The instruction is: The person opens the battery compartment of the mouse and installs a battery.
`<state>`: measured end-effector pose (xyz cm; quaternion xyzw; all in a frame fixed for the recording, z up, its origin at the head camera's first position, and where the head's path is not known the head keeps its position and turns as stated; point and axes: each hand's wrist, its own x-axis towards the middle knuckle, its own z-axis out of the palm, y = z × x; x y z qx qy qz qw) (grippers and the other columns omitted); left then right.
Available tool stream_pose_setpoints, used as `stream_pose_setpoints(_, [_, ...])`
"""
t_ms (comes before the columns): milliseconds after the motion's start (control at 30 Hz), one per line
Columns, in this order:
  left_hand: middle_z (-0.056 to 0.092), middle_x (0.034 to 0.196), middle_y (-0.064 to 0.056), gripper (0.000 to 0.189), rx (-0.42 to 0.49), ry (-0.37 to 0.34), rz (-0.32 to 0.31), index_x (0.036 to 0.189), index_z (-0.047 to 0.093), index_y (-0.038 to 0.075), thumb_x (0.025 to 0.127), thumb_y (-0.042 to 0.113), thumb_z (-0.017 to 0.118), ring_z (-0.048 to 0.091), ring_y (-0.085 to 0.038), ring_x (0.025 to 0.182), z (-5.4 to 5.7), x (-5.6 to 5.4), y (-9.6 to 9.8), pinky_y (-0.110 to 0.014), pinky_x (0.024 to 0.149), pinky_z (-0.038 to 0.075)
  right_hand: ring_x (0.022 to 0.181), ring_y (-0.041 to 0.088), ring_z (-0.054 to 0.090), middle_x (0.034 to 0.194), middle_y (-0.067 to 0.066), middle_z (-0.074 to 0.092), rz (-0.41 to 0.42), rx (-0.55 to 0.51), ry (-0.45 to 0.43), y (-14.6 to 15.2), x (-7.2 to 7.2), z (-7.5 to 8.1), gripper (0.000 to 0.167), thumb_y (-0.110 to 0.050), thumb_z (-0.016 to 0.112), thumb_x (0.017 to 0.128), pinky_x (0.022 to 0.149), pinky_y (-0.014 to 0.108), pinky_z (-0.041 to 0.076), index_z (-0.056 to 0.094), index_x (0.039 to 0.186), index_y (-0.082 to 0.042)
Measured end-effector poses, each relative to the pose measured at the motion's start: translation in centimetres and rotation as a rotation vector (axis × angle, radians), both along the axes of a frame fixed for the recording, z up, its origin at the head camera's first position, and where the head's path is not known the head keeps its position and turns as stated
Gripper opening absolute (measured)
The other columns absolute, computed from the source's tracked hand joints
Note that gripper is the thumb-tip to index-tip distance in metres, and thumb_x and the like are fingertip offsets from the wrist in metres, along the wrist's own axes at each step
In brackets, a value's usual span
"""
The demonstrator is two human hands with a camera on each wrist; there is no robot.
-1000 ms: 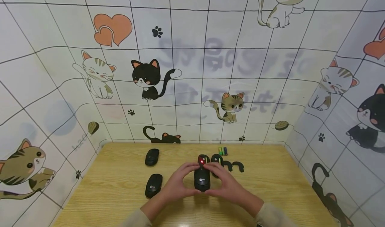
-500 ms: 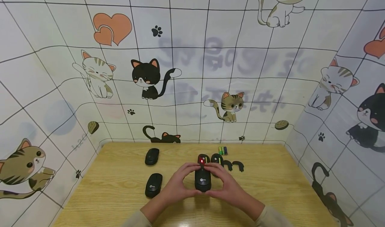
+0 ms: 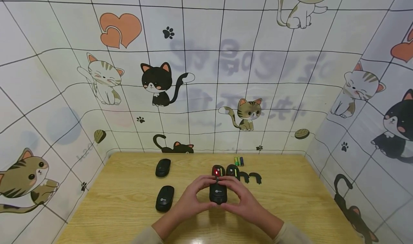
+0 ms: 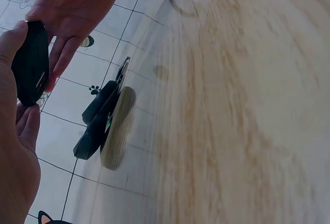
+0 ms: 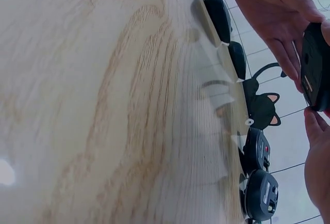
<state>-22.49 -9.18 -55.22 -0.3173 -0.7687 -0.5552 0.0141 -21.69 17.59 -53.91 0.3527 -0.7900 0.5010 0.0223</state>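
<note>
Wooden table (image 3: 113,201), mouse (image 3: 218,192) above, between fingers (image 3: 204,180)

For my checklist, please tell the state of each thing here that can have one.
Held mouse: in the air, logo up
Far left mouse: right side up
Near left mouse: right side up
Red-lit mouse: upside down, light on
Mouse beside it: upside down
Curved pieces: lying detached
Batteries: lying side by side

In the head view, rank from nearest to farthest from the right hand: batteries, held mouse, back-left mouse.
1. Held mouse: gripped by the right hand, on its left.
2. Batteries: beyond the hand.
3. Back-left mouse: off to the left.
</note>
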Motion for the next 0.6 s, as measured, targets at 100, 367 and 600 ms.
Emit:
stream_pose_setpoints(100, [0.057, 0.159, -0.001, 0.057, 0.057, -0.019, -0.009, 0.146, 0.065, 0.018, 0.095, 0.020, 0.091, 0.056, -0.028, 0.146, -0.08, 0.08, 0.27, -0.047, 0.121, 0.049, 0.149, 0.033, 0.051, 0.161, 0.006, 0.052, 0.017, -0.016, 0.009, -0.04, 0.11, -0.15, 0.058, -0.020, 0.082, 0.103, 0.117, 0.046, 0.052, 0.060, 0.156, -0.018])
stream_pose_setpoints(367, [0.062, 0.154, -0.006, 0.054, 0.121, -0.034, -0.007, 0.144, 0.066, 0.015, 0.096, 0.014, 0.089, 0.055, -0.030, 0.147, -0.09, 0.23, 0.59, -0.052, 0.119, 0.051, 0.148, 0.037, 0.052, 0.161, 0.015, 0.051, 0.059, -0.054, 0.040, -0.21, 0.20, 0.10, 0.052, -0.009, 0.077, 0.106, 0.116, 0.051, 0.053, 0.060, 0.155, -0.016])
stream_pose_setpoints(600, [0.067, 0.146, -0.005, 0.044, 0.161, 0.013, 0.004, 0.139, 0.070, 0.019, 0.099, 0.013, 0.086, 0.061, -0.025, 0.141, -0.36, 0.35, 0.77, -0.046, 0.114, 0.055, 0.146, 0.029, 0.055, 0.159, 0.014, 0.054, 0.063, -0.069, 0.041, -0.39, 0.22, 0.21, 0.050, -0.005, 0.070, 0.109, 0.113, 0.049, 0.056, 0.058, 0.156, -0.015])
